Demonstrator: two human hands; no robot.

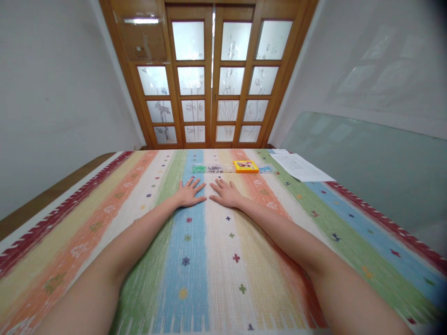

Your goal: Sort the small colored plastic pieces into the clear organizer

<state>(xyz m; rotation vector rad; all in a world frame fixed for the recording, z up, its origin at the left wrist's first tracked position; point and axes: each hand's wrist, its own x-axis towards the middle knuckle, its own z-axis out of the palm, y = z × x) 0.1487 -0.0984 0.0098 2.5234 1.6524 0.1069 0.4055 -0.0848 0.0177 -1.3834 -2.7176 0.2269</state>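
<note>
My left hand (191, 192) lies flat with fingers spread on the blue stripe of the tablecloth (183, 242). Beside it, a small gap away, my right hand (225, 193) rests flat on the pale stripe, fingers apart. Neither holds anything. Just beyond the fingertips runs a low, clear plastic strip or case (214, 169) with green, dark and blue contents too small to make out. A small yellow-orange box (246, 166) with a printed picture sits on or against its right part. Both hands are apart from these things.
White printed sheets (296, 167) lie at the far right of the table. A pale green panel (363, 172) stands along the right side. Behind the table are wooden doors (213, 74) with frosted glass panes, between white walls.
</note>
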